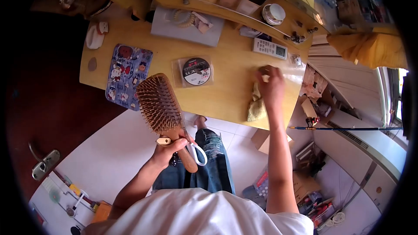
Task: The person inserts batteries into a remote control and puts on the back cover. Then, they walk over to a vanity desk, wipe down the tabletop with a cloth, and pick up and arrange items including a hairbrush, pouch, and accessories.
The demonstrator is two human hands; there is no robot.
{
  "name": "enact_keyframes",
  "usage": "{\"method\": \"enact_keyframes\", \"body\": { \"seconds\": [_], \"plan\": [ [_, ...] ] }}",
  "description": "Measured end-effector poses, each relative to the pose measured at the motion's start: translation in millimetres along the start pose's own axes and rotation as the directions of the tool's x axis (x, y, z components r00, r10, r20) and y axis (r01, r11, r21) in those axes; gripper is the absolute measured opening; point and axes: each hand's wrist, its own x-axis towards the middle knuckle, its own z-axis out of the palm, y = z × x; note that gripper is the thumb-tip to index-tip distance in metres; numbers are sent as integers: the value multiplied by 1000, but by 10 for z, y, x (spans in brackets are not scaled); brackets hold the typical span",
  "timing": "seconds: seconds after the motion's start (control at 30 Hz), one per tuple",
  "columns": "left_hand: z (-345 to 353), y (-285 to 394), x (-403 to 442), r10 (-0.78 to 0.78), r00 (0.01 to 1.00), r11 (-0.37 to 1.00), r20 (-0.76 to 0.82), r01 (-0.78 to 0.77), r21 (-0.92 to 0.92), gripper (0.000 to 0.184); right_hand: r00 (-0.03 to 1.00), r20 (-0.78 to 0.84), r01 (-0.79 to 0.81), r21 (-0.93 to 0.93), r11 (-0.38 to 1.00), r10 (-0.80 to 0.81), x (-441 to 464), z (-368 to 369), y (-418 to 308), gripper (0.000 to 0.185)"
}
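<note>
My left hand (pixel 167 150) is wrapped round the handle of a wooden paddle hairbrush (pixel 159 102), its bristles showing. The same hand also holds scissors with a white handle loop (pixel 199 154) and a small pale wooden item (pixel 163 141). Over the right part of the yellow desk (pixel 226 104), my right hand (pixel 271 85) has its fingers bent together at a yellow cloth (pixel 257 106); what the fingertips hold is too small to make out. A round black-and-white labelled spool (pixel 196 71) in clear wrapping lies between the hands.
On the desk's left lie a blue cartoon mat (pixel 127 76) and a white figurine (pixel 96 35). Behind are a grey box (pixel 183 24), a white remote (pixel 270 48) and a shelf with a round jar (pixel 274 14). A blue rod (pixel 348 128) and boxes stand at right.
</note>
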Motion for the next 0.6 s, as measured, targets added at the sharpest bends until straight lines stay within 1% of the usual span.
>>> {"method": "enact_keyframes", "body": {
  "seconds": [0.03,0.07,0.13,0.2,0.27,0.3,0.33,0.37,0.4,0.43,0.47,0.53,0.6],
  "plan": [
    [-38,-7,-8,-19,999,999,-29,20,27,21,999,-50,-6,-200,980,-4,-17,-117,143,21],
    [-142,-76,-7,-17,1000,999,23,18,-45,12,997,-80,-9,-269,963,-13,-27,-183,368,28],
    [-171,-75,-8,-9,1000,999,0,9,-48,13,987,-117,-139,-288,948,109,-6,-288,486,33],
    [-135,-36,-9,-6,1000,1000,-29,5,-7,17,984,-153,-137,-325,936,91,-61,-317,511,39],
    [-119,-12,-45,-12,999,1000,-52,12,11,19,987,-158,-30,-415,909,-40,-234,-387,193,43],
    [-112,-5,-54,-13,998,1000,-58,14,5,19,995,-93,-6,-295,956,-22,-395,-398,11,44],
    [-108,1,-49,-11,998,1000,-62,11,-2,18,996,-2,88,-188,978,-90,-632,-234,84,45],
    [-132,-12,-39,-4,999,1000,-47,3,-28,16,979,156,148,-126,981,-128,-849,-108,2,47],
    [-170,-49,-45,2,999,999,-33,-3,-55,15,953,249,238,-273,932,-171,-996,39,-80,48],
    [-189,-66,-52,4,1000,997,-18,-6,-79,13,964,223,195,-211,958,-147,-1030,131,-140,45],
    [-185,-64,-32,14,1000,997,-18,-15,-70,13,964,223,192,-197,961,-147,-966,180,-165,44],
    [-164,-51,-19,17,1000,999,-20,-18,-48,13,941,217,264,7,964,-259,-603,328,-266,45],
    [-131,-43,0,19,1000,997,-6,-20,-73,14,939,115,316,84,945,-324,-193,561,-360,46]
  ]
}}
